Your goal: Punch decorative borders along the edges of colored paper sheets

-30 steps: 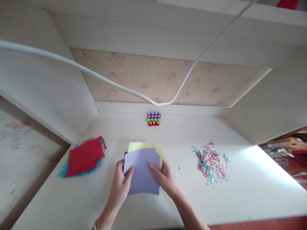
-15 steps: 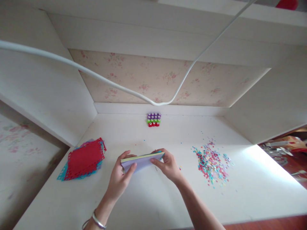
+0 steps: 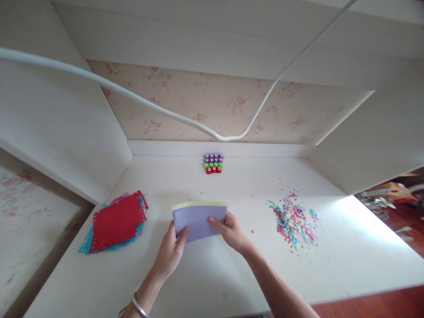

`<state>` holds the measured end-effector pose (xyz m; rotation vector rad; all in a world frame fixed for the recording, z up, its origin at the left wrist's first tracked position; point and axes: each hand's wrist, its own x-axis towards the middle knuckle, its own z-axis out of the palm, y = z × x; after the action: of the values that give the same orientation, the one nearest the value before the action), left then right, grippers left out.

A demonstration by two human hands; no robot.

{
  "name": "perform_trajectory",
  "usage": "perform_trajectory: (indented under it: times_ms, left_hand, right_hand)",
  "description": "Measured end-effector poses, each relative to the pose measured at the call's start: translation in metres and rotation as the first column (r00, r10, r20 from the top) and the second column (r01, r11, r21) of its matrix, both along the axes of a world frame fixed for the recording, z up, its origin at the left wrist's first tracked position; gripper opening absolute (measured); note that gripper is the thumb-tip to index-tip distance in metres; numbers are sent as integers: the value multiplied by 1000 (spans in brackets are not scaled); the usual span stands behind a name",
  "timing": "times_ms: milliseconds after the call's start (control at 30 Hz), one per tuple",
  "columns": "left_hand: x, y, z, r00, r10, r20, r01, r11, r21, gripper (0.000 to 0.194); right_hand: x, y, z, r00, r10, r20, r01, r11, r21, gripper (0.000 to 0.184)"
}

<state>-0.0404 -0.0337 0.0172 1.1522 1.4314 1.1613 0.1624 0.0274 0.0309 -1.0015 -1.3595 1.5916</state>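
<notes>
Between my two hands is a stack of coloured paper (image 3: 198, 223), its near face lilac and a pale yellow edge showing along the top. My left hand (image 3: 172, 245) grips the left side, thumb on the lilac face and fingers behind. On the right side my right hand (image 3: 232, 232) pinches the stack the same way. The fingers behind the paper are mostly hidden. A metal bangle circles my left wrist.
Red and blue sheets with punched edges (image 3: 115, 223) lie in a pile at the left. Punched paper confetti (image 3: 294, 223) is scattered at the right. Small purple, green and red craft punches (image 3: 213, 163) stand in rows near the back. A white cable (image 3: 165, 114) hangs across the front.
The paper stack has tilted, so its lilac face now shows broadly instead of mostly its edge. Both hands still hold it. The view has shifted slightly.
</notes>
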Motion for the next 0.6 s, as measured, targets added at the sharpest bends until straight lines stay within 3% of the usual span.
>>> perform_trajectory:
  times_ms: [133,200,367,600]
  left_hand:
    - [-12,6,5,998,-23,-65,24,1000,8,42]
    - [-19,11,6,998,-29,-59,29,1000,-9,44]
    - [-35,20,-2,993,-15,-115,5,997,-83,48]
    - [-39,19,1,950,2,-313,-29,996,-80,39]
  right_hand:
    - [-11,7,5,969,-244,-31,242,969,-43,44]
    - [-16,11,6,952,-307,15,308,950,-58,45]
    - [-21,8,-2,940,-237,246,246,969,-7,46]
    - [2,6,-15,904,-244,351,243,969,47,48]
